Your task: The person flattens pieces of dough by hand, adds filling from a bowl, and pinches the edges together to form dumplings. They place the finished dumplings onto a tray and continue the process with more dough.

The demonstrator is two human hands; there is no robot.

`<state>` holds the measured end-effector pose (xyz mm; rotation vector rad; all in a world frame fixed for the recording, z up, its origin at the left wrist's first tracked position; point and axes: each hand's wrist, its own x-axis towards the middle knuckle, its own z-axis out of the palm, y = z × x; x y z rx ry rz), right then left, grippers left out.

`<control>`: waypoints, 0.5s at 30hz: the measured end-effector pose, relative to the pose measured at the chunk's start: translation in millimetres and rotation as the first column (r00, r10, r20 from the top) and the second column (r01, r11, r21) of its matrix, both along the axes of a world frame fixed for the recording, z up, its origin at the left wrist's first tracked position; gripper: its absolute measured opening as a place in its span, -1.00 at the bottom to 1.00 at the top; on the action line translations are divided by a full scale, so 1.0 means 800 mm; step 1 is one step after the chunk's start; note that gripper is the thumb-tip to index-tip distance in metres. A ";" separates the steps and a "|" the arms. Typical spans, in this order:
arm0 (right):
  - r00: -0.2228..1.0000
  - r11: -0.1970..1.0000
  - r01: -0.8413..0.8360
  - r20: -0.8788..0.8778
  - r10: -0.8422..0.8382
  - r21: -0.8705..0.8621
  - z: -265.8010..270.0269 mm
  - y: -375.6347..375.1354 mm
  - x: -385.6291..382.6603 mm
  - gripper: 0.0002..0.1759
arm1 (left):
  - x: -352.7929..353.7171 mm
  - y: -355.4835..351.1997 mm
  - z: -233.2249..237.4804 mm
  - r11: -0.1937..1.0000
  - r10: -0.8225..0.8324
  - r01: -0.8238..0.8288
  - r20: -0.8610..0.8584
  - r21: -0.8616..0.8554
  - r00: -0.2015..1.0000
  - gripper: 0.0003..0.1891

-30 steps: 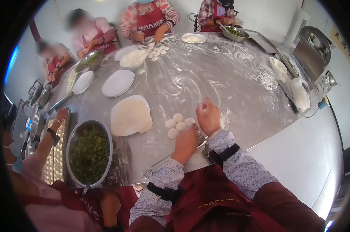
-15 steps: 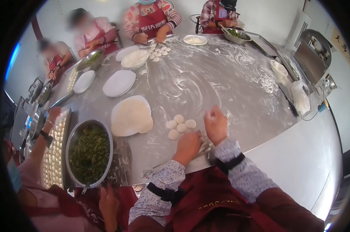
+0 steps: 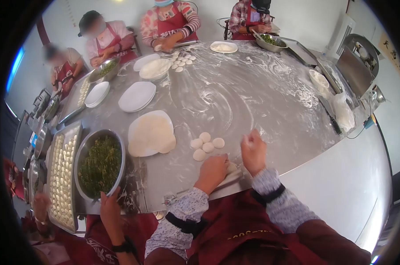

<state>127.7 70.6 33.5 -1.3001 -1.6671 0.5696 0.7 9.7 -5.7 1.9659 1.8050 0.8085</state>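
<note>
My left hand (image 3: 212, 171) is closed in a fist low over the table's front edge. Whatever it grips is hidden; a pale, floury long shape (image 3: 232, 171) shows just right of it. To its right, my right hand (image 3: 254, 152) is raised a little, fingers curled and fingertips blurred; I cannot make out anything in them. Just beyond my left hand lie several small round dough discs (image 3: 208, 147) in a cluster. Farther left, a white plate (image 3: 132, 148) bears a stack of flat dough wrappers (image 3: 152, 132).
At left stand a metal bowl of chopped greens (image 3: 77, 174), with a co-worker's hand (image 3: 110, 207) at its rim, and a tray of dumplings (image 3: 64, 176). Stacked white plates (image 3: 137, 96) lie farther back. A knife (image 3: 331, 117) rests at right. Several people sit across the floured table (image 3: 279, 119).
My right hand has moved slightly right and nearer to me. The co-worker's arm at left has drawn back from the tray, and a hand has come to the bowl, which has shifted slightly.
</note>
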 end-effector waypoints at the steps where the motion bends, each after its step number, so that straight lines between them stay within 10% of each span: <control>1: 1.000 1.000 -0.002 0.002 0.002 -0.003 0.001 -0.009 0.009 -0.82 | -0.006 -0.004 0.003 1.000 0.002 -0.002 0.002 -0.003 1.000 -0.86; 15: 0.999 0.999 -0.003 -0.048 0.005 0.040 0.000 -0.017 0.015 -0.83 | -0.007 -0.008 0.008 0.996 0.084 -0.080 0.109 -0.042 0.990 -0.90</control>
